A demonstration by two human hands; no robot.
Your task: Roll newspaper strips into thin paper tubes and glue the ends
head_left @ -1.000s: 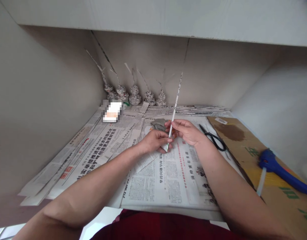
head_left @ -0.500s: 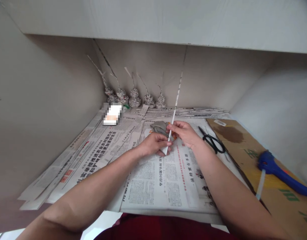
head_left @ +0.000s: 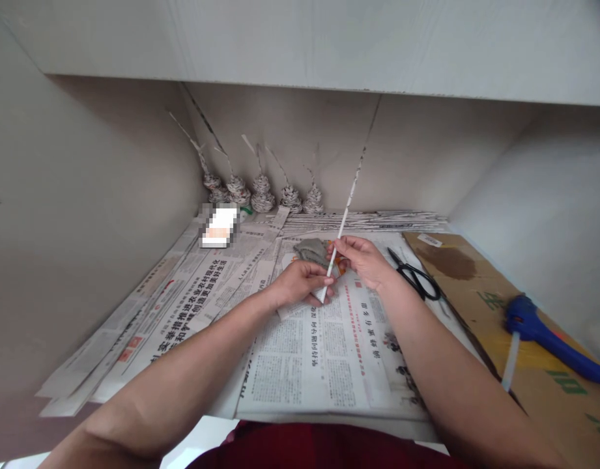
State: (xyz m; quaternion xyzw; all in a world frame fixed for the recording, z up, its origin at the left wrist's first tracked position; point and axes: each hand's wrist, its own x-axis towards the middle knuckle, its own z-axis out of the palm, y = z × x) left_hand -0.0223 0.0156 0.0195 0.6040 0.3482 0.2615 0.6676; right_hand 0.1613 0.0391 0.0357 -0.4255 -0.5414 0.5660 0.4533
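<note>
A long thin rolled newspaper tube [head_left: 350, 197] slants up from my hands toward the back wall, its lower end pointing at me. My left hand [head_left: 303, 284] pinches it close to that lower end. Slightly higher, my right hand [head_left: 359, 259] has thumb and fingers closed round the same tube. A grey cloth [head_left: 311, 251] lies on the newspaper just behind my left hand, partly covered by the fingers. The newspaper sheets [head_left: 324, 378] spread below both hands.
Several woven paper gourd shapes [head_left: 263, 195] stand along the back wall. More rolled tubes [head_left: 402, 221] lie beside them. Black scissors [head_left: 415, 279] rest right of my hand, and a blue glue gun [head_left: 539, 332] lies on flattened cardboard [head_left: 456, 260]. A blurred-out phone-like object [head_left: 219, 225] sits left.
The tube's upper part leans further right and shows a longer dark-printed stretch. Both hands stay nearly in place, still gripping it.
</note>
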